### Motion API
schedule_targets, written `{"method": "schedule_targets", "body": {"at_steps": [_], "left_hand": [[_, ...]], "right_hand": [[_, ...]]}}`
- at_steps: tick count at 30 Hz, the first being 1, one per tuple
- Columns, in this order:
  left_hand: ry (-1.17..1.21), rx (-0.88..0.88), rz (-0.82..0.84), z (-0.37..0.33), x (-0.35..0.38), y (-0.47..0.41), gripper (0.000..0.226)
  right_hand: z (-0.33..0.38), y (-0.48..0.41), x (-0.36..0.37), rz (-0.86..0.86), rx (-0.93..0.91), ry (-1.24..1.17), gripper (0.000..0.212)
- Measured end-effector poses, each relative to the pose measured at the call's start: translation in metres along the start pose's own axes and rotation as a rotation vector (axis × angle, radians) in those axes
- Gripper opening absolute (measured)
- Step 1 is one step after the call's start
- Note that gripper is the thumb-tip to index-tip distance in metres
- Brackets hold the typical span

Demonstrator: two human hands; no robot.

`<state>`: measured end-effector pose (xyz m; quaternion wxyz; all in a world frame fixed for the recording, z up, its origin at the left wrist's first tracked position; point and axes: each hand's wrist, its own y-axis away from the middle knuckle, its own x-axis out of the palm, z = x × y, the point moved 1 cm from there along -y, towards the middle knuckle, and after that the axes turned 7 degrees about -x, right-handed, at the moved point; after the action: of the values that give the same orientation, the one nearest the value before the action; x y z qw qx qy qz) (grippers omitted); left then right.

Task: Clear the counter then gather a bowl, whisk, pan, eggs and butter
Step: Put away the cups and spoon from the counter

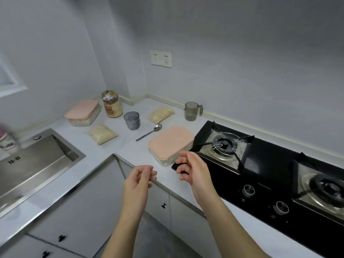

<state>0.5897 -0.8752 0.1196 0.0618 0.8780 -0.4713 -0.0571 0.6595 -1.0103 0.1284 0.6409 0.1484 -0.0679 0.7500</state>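
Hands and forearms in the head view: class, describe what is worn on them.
Nothing is worn. The left hand and right hand are bare: no gloves, rings or watch visible. Both forearms are bare to the frame's bottom edge; no sleeve shows.

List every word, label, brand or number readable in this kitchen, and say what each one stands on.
No text here can be read outright.
jar: red print on its label, too blurred to read.
stove: a faint line of print above the knobs, too small to read.
cup at the left edge: only a blurred pattern.
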Motion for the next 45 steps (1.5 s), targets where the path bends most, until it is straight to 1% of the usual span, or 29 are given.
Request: {"method": "schedule_targets", "body": {"at_steps": [4, 10, 13, 16, 21, 26, 33, 37, 40, 42, 44, 45], "left_hand": [[0.003, 0.003, -0.059, -0.016, 0.006, -0.051, 0.017], [0.029, -0.016, -0.173, -0.023, -0.006, -0.097, 0.017], [0.042, -0.018, -0.22, -0.026, -0.015, -0.121, 0.016], [0.031, -0.001, -0.244, -0.03, -0.021, -0.146, 0.015], [0.016, 0.019, -0.231, -0.032, -0.04, -0.214, 0.015], [-0.001, 0.049, -0.174, -0.04, -0.065, -0.319, 0.013], [-0.034, 0.068, -0.11, -0.07, -0.104, -0.481, 0.012], [-0.145, 0.093, -0.109, -0.081, -0.121, -0.574, 0.007], [-0.231, 0.081, -0.092, -0.091, -0.127, -0.637, 0.005], [-0.331, 0.061, -0.093, -0.097, -0.124, -0.679, 0.005], [-0.496, 0.029, -0.085, -0.097, -0.119, -0.719, 0.013], [-0.584, 0.02, -0.076, -0.096, -0.116, -0.739, 0.021]], "right_hand": [[0.004, -0.055, 0.02, 0.045, 0.02, -0.007, 0.027], [-0.003, -0.112, 0.058, 0.129, 0.082, 0.029, 0.027], [-0.008, -0.131, 0.075, 0.193, 0.066, 0.052, 0.029], [-0.012, -0.152, 0.089, 0.208, 0.058, 0.044, 0.029], [-0.018, -0.202, 0.127, 0.224, 0.023, 0.05, 0.029], [-0.026, -0.276, 0.188, 0.196, -0.059, 0.134, 0.03], [-0.039, -0.377, 0.269, 0.144, -0.058, 0.176, 0.028], [-0.054, -0.43, 0.304, 0.143, -0.057, 0.242, 0.028], [-0.064, -0.472, 0.33, 0.157, -0.051, 0.281, 0.028], [-0.069, -0.496, 0.343, 0.162, -0.043, 0.296, 0.027], [-0.074, -0.512, 0.351, 0.162, -0.032, 0.302, 0.026], [-0.078, -0.52, 0.354, 0.157, -0.027, 0.303, 0.027]]}}
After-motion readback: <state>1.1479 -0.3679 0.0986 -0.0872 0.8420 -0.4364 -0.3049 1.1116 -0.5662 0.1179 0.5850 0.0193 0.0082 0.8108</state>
